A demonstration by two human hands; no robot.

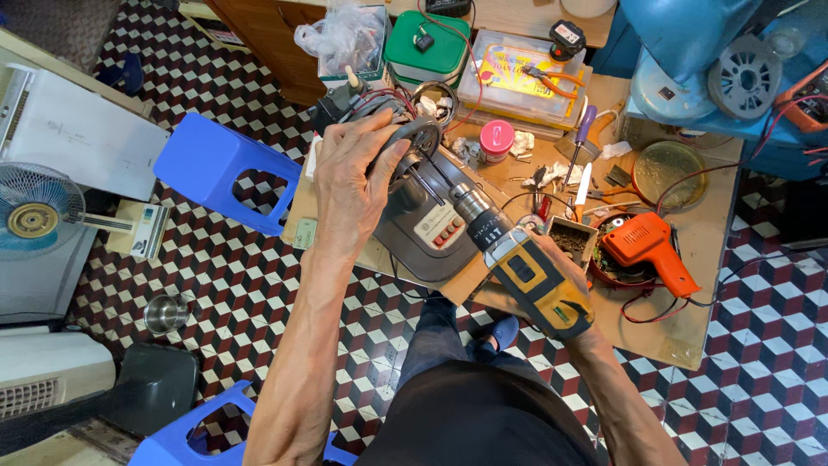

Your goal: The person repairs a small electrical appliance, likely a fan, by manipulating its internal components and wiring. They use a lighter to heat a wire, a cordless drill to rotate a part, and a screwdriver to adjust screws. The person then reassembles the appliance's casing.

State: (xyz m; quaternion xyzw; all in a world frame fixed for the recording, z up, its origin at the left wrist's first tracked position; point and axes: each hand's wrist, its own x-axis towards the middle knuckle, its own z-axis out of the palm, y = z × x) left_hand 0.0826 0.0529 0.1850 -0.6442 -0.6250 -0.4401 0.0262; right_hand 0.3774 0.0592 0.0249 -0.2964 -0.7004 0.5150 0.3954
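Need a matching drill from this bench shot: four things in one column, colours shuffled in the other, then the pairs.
Things:
1. cordless drill in the right hand
2. heat gun on the table
3. stool beside the table
4. lidded box at the table's far edge

Colours:
A. green
B. orange
C. yellow and black
D. blue

Pairs: 1-C, 2-B, 3-D, 4-A

The left hand grips a fan motor where the drill's bit points.

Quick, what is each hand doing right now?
Left hand: closed around the grey fan motor.
Right hand: closed on the yellow cordless drill, mostly hidden behind it.
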